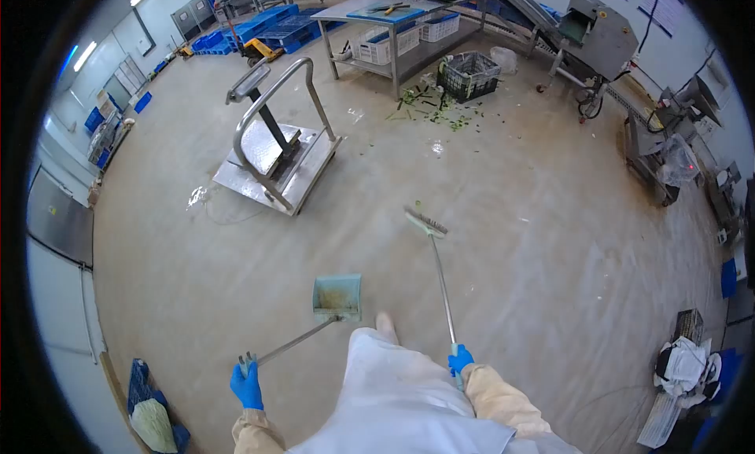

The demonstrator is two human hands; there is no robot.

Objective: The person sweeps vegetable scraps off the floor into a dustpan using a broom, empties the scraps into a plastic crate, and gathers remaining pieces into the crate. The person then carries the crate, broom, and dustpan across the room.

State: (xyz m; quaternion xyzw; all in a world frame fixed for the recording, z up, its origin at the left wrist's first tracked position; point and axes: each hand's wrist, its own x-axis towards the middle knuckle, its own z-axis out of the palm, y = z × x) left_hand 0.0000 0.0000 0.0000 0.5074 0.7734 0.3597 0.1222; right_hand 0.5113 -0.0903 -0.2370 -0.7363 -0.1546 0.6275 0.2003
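My left hand (247,386), in a blue glove, is closed around the handle end of a long-handled dustpan (337,297). The dustpan's pale green scoop is low over the floor, left of my foot; whether it touches the floor I cannot tell. My right hand (461,360), also gloved in blue, grips the upper end of a broom (442,281). Its bristled head points away from me, with a small green scrap (418,203) just beyond it. Farther off, green scraps (452,117) lie scattered around a black crate (469,77).
A metal platform scale (236,171) on a cart stands ahead to the left. Behind the scraps is a steel table (346,12) with white crates (380,47) beneath it. Machines (599,37) line the right side. Bundled items (683,367) lie at the lower right.
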